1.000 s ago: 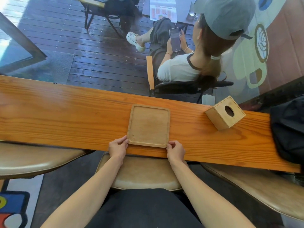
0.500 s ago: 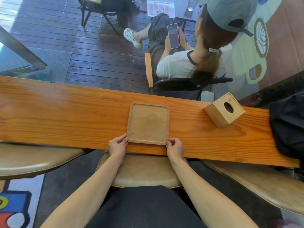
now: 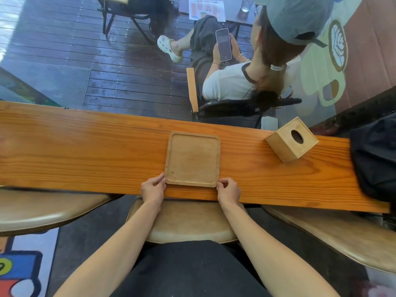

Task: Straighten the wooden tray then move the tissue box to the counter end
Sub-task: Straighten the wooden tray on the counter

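A square wooden tray [image 3: 192,158] with rounded corners lies flat in the middle of the long wooden counter [image 3: 85,151], its sides nearly parallel to the counter's edges. My left hand [image 3: 152,188] pinches the tray's near left corner. My right hand [image 3: 228,190] pinches its near right corner. A cube-shaped wooden tissue box [image 3: 291,142] with an oval hole on top stands on the counter to the right of the tray, turned at an angle. Both hands are well apart from the box.
A black bag [image 3: 377,157] sits on the counter's right end, just past the tissue box. Tan padded stools [image 3: 188,221] stand under the near edge. Beyond the glass a person [image 3: 246,80] sits on a chair, holding a phone.
The tray has turned slightly under my two hands and now sits squarer to the counter's edge. The tissue box has not moved.
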